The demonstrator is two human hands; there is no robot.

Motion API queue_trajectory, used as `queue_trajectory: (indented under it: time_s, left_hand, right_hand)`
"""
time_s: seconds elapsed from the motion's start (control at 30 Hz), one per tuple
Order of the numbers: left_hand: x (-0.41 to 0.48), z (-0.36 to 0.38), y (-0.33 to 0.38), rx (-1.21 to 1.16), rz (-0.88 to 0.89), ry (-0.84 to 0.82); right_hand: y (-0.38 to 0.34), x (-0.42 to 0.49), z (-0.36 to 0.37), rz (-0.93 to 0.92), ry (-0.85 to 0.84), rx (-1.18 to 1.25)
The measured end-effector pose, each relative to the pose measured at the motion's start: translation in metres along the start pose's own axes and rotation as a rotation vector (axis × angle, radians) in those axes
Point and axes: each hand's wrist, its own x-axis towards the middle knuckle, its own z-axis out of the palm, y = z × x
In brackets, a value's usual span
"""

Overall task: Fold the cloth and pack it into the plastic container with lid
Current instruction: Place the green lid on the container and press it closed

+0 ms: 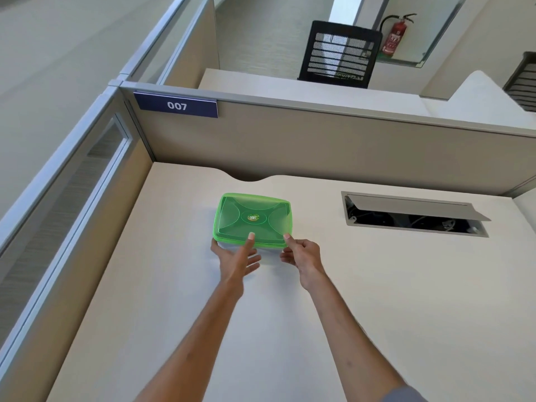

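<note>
Two hands meet at the near edge of a plastic container [249, 248] that sits on the pale tabletop [377, 285], its translucent green lid [252, 217] on top. The left hand [236, 261] cups the container's near-left corner, fingers spread loosely beneath the rim and the thumb laid on the lid's near edge. The right hand [303, 255] pinches the lid's near-right corner between thumb and curled fingers. Whether the cloth lies inside I cannot tell; the clear base is mostly hidden behind the hands. To the right of the container, well apart, an open cable hatch [414, 213] is set into the tabletop. Beyond the container rises a beige partition [319, 140] bearing a blue "007" plate [176, 105].
</note>
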Motion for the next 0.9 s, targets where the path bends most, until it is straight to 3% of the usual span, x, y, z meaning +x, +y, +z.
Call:
queue_trajectory:
  time_s: [0.3, 0.6, 0.77, 0.9]
  left_hand:
    - [0.009, 0.011, -0.006, -0.112, 0.058, 0.119]
    - [0.005, 0.007, 0.0, -0.139, 0.005, 0.091]
    - [0.013, -0.024, 0.01, 0.135, 0.122, 0.248]
    - [0.021, -0.04, 0.019, 0.217, 0.237, 0.17]
  right_hand:
    - [-0.004, 0.006, -0.003, -0.032, -0.016, -0.109]
    - [-0.009, 0.003, -0.019, -0.005, -0.09, -0.126]
    - [-0.009, 0.002, -0.027, 0.036, 0.075, -0.002]
    - [0.012, -0.028, 0.005, 0.104, 0.198, 0.052]
